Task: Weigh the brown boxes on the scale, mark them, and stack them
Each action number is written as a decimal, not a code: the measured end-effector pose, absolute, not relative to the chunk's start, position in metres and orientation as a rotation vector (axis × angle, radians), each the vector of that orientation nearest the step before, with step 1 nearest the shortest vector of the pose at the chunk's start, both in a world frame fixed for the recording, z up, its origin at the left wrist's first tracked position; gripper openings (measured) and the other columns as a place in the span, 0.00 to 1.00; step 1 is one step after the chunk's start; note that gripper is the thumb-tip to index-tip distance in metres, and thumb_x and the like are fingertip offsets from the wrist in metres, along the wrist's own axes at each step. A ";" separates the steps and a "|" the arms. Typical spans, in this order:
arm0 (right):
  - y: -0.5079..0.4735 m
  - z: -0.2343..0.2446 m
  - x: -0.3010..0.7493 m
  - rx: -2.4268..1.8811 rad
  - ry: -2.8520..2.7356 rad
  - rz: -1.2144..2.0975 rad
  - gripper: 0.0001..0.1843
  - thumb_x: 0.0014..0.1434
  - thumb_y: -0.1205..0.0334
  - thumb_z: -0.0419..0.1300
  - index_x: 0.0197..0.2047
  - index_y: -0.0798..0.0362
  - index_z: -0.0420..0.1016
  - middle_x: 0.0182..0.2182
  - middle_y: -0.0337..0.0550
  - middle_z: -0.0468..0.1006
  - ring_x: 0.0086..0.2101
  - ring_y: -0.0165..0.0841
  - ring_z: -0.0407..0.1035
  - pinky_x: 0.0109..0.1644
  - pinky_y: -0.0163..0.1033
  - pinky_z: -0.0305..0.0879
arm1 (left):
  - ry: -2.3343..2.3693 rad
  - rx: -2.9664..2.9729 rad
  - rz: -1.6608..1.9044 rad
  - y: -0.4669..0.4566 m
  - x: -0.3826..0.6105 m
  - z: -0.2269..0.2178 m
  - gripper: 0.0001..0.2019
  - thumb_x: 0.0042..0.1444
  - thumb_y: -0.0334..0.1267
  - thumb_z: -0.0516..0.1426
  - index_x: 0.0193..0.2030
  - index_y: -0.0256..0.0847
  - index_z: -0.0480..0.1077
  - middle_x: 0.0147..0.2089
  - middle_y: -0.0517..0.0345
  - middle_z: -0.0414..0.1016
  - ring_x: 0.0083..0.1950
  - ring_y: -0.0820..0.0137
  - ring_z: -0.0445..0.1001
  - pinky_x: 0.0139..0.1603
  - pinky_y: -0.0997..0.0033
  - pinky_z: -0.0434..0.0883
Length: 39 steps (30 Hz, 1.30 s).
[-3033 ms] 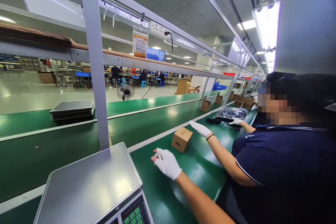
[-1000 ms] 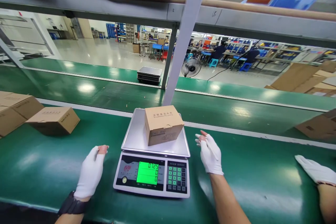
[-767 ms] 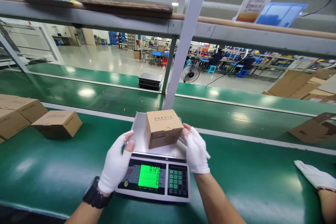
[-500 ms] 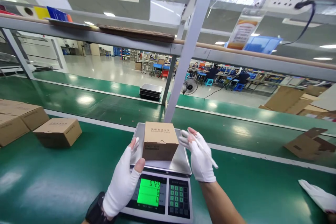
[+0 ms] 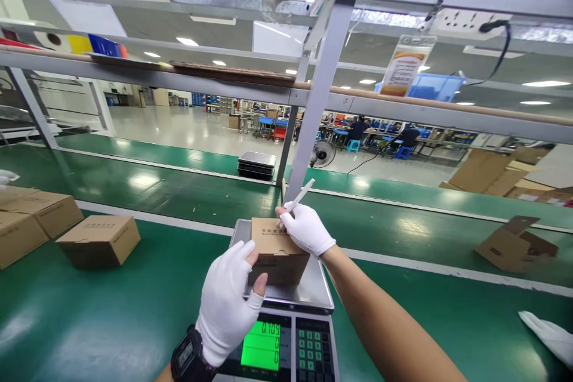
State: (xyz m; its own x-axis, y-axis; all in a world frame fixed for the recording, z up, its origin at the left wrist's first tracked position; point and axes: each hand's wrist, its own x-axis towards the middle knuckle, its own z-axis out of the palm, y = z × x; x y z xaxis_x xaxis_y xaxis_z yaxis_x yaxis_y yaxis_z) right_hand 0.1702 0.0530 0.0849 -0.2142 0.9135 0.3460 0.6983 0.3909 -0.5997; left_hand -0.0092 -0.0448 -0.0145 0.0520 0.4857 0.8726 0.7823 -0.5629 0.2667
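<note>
A small brown cardboard box (image 5: 280, 268) with printing on its lid sits on the metal pan of a digital scale (image 5: 308, 304). My right hand (image 5: 308, 230), in a white glove with bare fingertips, is closed round a white pen (image 5: 302, 194), its lower end near the box's lid. My left hand (image 5: 228, 295), gloved alike, is at the box's left front corner, fingers stretched and thumb apart; its fingertips seem to touch the cardboard. It partly covers the scale's lit green display (image 5: 264, 346), which appears to read 0.109.
Another closed box (image 5: 101, 242) and several boxes (image 5: 42, 209) are at left on the green surface. An opened carton (image 5: 505, 245) lies right; a gloved hand (image 5: 548, 334) shows at the right edge. A metal post (image 5: 316, 95) rises behind the scale, near a stacked scale (image 5: 256, 165).
My right hand has moved left over the box's lid, with the pen turned upward. My left hand has come in against the box. The scale's reading has dropped from about 0.725.
</note>
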 end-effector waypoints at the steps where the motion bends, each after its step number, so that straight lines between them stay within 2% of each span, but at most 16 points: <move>1: 0.054 0.084 0.169 -1.412 -1.979 0.389 0.19 0.66 0.53 0.51 0.26 0.52 0.70 0.27 0.43 0.77 0.31 0.36 0.71 0.39 0.37 0.64 | -1.287 -2.060 -1.515 -0.045 -0.010 -0.015 0.20 0.58 0.41 0.57 0.58 0.42 0.65 0.57 0.46 0.71 0.57 0.54 0.70 0.55 0.51 0.72; 11: 0.054 0.082 0.165 -1.445 -2.005 0.364 0.19 0.66 0.55 0.51 0.26 0.52 0.72 0.27 0.44 0.78 0.32 0.36 0.73 0.41 0.36 0.65 | -1.318 -2.075 -1.581 -0.040 -0.009 -0.015 0.17 0.59 0.41 0.57 0.54 0.41 0.68 0.56 0.46 0.71 0.57 0.55 0.70 0.55 0.52 0.72; 39: 0.052 0.079 0.165 -1.522 -1.890 0.288 0.15 0.64 0.58 0.53 0.28 0.52 0.73 0.29 0.44 0.79 0.33 0.37 0.73 0.38 0.36 0.62 | -1.316 -2.055 -1.607 -0.040 -0.006 -0.018 0.16 0.60 0.38 0.58 0.54 0.39 0.67 0.56 0.47 0.71 0.57 0.58 0.70 0.55 0.53 0.71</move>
State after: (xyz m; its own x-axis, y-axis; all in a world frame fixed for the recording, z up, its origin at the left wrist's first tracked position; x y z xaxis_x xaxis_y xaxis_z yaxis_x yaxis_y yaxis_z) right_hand 0.1648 0.0516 0.0793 -0.0811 0.9265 0.3674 0.7753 0.2903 -0.5609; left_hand -0.0056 -0.0404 -0.0185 0.0014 0.5064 0.8623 0.7458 -0.5750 0.3364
